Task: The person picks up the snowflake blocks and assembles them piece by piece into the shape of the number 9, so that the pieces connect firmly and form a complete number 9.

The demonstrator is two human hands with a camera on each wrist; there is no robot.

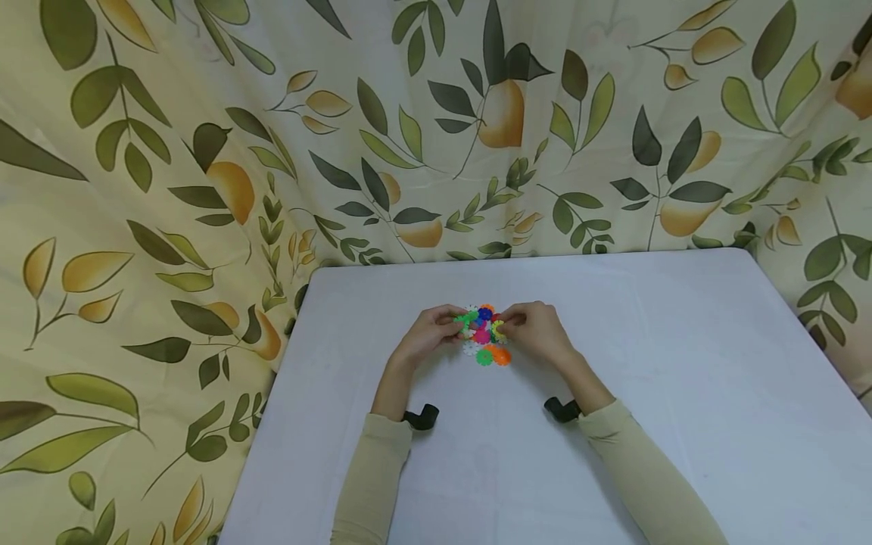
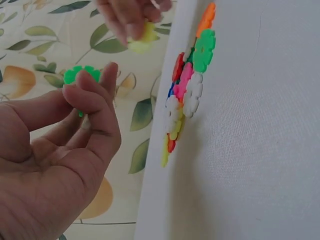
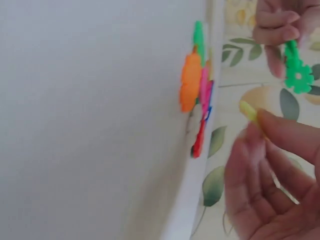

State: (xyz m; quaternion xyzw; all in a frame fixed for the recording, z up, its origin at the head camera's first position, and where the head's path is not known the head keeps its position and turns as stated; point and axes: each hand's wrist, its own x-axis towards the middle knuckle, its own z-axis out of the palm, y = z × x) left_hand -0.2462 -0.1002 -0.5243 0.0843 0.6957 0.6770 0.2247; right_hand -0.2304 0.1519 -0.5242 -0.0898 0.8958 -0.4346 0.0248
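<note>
Between the thumb and fingertips of my left hand (image 1: 429, 331) is a green flower-shaped plastic disc (image 2: 82, 74). The right wrist view shows what look like two green discs (image 3: 299, 76) joined there, one edge-on. My right hand (image 1: 543, 331) pinches a yellow flower-shaped disc (image 3: 248, 111) by its edge. Both hands are raised above the table and face each other, with the held pieces apart. Below and between them lies a small pile of loose discs, among them an orange disc (image 1: 502, 356), a pink disc (image 1: 481, 335) and a white disc (image 2: 193, 95).
The pile rests on a white-covered table (image 1: 654, 363), toward its far side. Behind and to the left hangs a leaf-and-fruit patterned curtain (image 1: 586, 174). A black wrist-worn piece (image 1: 422, 417) sits at the left wrist, and another black piece (image 1: 562, 409) at the right.
</note>
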